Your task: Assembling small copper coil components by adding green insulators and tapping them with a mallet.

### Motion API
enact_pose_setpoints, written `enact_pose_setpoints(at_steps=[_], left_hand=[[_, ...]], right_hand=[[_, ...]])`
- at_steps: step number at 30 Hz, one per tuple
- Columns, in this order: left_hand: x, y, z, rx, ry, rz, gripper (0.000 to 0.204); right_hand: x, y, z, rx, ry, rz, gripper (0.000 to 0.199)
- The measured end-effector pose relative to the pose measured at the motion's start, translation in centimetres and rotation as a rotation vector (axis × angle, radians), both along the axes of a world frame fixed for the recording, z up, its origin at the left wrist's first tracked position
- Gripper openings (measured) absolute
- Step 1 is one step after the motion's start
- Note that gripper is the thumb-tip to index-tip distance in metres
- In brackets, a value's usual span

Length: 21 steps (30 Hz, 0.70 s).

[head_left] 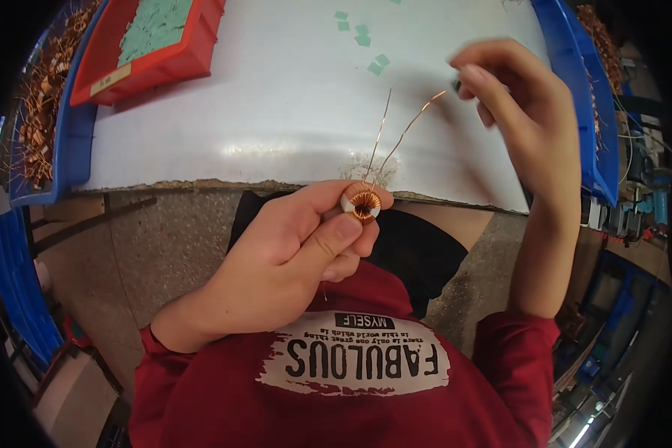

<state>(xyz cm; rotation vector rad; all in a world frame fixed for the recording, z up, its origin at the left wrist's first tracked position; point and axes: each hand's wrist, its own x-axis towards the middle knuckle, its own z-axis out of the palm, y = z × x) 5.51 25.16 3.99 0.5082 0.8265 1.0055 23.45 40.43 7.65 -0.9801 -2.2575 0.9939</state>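
My left hand (pixel 284 246) pinches a toroidal coil (pixel 364 200) between thumb and fingers, just in front of the table edge. Copper wire is wound round the ring, and a pale band shows at its sides. Two long copper wire ends (pixel 411 125) stick up from the coil over the table. One is nearly straight; the other bends to the right. My right hand (pixel 526 104) is raised to the right of that bent end, its thumb and forefinger brought together. Something small and dark shows at its fingertips, too blurred to name. The bent wire's tip lies just short of them.
A red bin (pixel 201 45) of small green pieces stands at the far left of the white table (pixel 276 112). Several green squares (pixel 362 36) lie loose at the back. Blue bins (pixel 75 149) with copper-wired parts flank the table on both sides.
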Motion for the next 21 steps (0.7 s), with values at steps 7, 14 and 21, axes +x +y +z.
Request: enact_pose_setpoints(at_steps=[7, 14, 21], left_hand=[[-0.2, 0.6, 0.0, -0.089, -0.111, -0.088, 0.026], [0.2, 0.3, -0.4, -0.096, -0.068, -0.1, 0.018], [0.1, 0.0, -0.7, 0.021, 0.116, -0.134, 0.026]], right_hand=[[0.5, -8.3, -0.3, -0.304, 0.295, -0.254, 0.005], [-0.6, -11.1, -2.5, 0.076, 0.22, -0.145, 0.018], [-0.9, -11.8, -3.1, 0.336, 0.14, -0.1, 0.02]])
